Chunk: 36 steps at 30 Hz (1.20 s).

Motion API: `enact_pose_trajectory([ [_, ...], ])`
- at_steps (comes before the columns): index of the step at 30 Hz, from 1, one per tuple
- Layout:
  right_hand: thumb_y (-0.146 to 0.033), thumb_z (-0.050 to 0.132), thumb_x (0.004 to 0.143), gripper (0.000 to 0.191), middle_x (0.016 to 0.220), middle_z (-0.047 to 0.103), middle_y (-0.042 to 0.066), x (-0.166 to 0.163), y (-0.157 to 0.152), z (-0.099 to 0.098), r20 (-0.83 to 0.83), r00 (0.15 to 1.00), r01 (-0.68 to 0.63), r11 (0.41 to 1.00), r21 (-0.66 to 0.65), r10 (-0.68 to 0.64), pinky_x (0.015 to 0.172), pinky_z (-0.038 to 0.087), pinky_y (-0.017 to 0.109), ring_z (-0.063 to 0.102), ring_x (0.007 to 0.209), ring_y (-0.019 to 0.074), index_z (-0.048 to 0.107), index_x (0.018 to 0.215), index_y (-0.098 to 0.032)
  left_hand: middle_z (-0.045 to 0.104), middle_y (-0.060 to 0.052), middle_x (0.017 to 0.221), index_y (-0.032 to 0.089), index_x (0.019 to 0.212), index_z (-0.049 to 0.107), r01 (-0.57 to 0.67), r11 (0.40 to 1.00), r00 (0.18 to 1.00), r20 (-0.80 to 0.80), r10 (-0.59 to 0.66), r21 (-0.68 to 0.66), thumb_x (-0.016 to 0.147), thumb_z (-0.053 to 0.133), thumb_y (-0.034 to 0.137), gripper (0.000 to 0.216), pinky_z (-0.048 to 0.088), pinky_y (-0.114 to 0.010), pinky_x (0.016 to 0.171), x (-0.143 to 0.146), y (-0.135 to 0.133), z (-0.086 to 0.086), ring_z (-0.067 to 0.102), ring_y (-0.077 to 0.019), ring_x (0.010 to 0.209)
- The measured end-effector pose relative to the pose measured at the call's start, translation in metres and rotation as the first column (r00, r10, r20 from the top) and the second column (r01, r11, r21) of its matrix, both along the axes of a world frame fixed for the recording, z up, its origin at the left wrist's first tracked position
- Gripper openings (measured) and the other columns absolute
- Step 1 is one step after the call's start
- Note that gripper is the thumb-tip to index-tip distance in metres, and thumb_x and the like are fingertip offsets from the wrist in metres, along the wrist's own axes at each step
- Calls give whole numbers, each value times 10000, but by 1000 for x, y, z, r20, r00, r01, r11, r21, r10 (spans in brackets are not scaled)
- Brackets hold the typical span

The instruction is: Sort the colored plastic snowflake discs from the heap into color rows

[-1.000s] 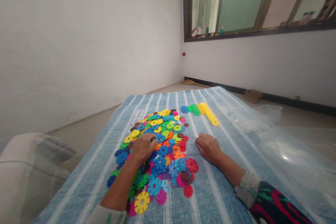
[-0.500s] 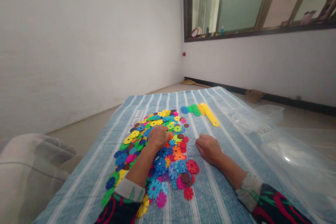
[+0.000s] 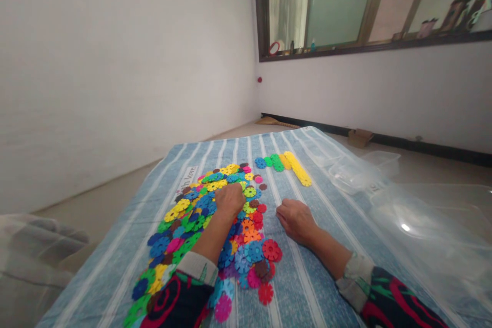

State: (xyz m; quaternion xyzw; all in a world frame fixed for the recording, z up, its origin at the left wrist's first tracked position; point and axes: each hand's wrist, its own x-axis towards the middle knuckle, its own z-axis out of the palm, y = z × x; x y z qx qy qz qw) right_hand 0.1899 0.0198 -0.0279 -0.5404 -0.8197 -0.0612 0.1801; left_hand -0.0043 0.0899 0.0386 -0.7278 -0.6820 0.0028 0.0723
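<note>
A wide heap of colourful notched plastic discs (image 3: 160, 247) covers the left middle of the striped cloth. My left hand (image 3: 229, 199) is over the heap with its fingers curled down among the discs; what they hold, if anything, is hidden. To the right of the heap, my right hand (image 3: 295, 219) rests closed on the cloth, its fingertips turned inward and no object showing in it. Beyond both hands lies a row of sorted discs: a blue disc (image 3: 260, 163), overlapping green discs (image 3: 277, 162) and a long line of yellow discs (image 3: 299, 170).
The blue striped cloth (image 3: 323, 266) covers the table. Clear plastic boxes (image 3: 348, 174) stand along its right side. A pale draped thing (image 3: 26, 261) is at the lower left. White walls (image 3: 115, 51) and a window (image 3: 338, 5) lie beyond; a cardboard box (image 3: 360, 137) sits on the floor.
The whole view has shifted a little, so things appear farther left. My left hand stays on the heap with small movement; my right hand keeps its place and closed shape.
</note>
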Motion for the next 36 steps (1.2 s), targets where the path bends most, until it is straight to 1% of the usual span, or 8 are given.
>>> enact_pose_trajectory([
  [4,-228,461,897,203,800,577,28,0,0,1,0,1000,-5,1000,-3,5,642,254,274,492,738,132,609,763,-188,699,-181,950,127,915,689,0,1000,1000,-14,0,-20,777,449,221,293,473,-389,786,0,2,2,645,-295,936],
  [11,-229,461,897,203,796,576,24,-1,-1,2,7,1000,0,1000,3,0,636,254,274,492,730,135,604,758,-193,695,-182,964,138,917,681,42,999,999,-4,-42,-15,837,415,300,322,466,-381,803,-10,-2,1,643,-283,949],
  [14,-225,474,889,186,799,580,23,0,-1,3,3,1000,1,1000,6,-1,635,255,275,498,735,134,607,764,-191,696,-162,963,155,960,657,60,998,998,5,-60,-8,860,387,290,318,463,-368,804,-15,-6,1,644,-266,951],
  [18,-219,470,892,190,803,585,29,0,-2,4,4,1000,-6,1000,-4,6,638,253,274,498,734,131,611,769,-185,696,-154,940,150,978,625,84,996,996,20,-84,1,877,347,272,320,465,-359,763,-22,-7,-2,653,-267,906],
  [24,-225,461,898,204,794,578,28,0,-1,3,11,1000,-5,1000,-3,5,630,242,276,490,726,133,614,768,-188,693,-142,895,148,993,587,44,997,998,46,-47,64,899,271,241,342,458,-328,712,-31,-5,-7,658,-256,860],
  [29,-224,458,897,210,794,575,26,1,-2,1,7,1000,0,1000,-2,0,631,236,275,475,708,130,612,758,-190,695,-107,939,175,1049,580,19,998,995,97,-25,63,881,315,234,320,449,-296,743,-36,-6,-7,646,-227,909],
  [32,-227,456,899,217,784,568,25,2,-2,-1,2,1000,-8,1000,-2,8,632,233,275,468,705,130,613,753,-190,690,-113,966,171,1025,597,36,998,992,116,-42,58,866,332,228,314,446,-303,752,-39,-6,-8,639,-233,922],
  [36,-232,452,902,228,767,562,22,3,-2,-4,-9,1000,-8,1000,7,8,632,228,276,461,694,127,613,746,-191,694,-88,930,185,941,626,73,997,990,122,-78,40,855,358,219,284,435,-279,754,-42,-8,-9,635,-209,913],
])
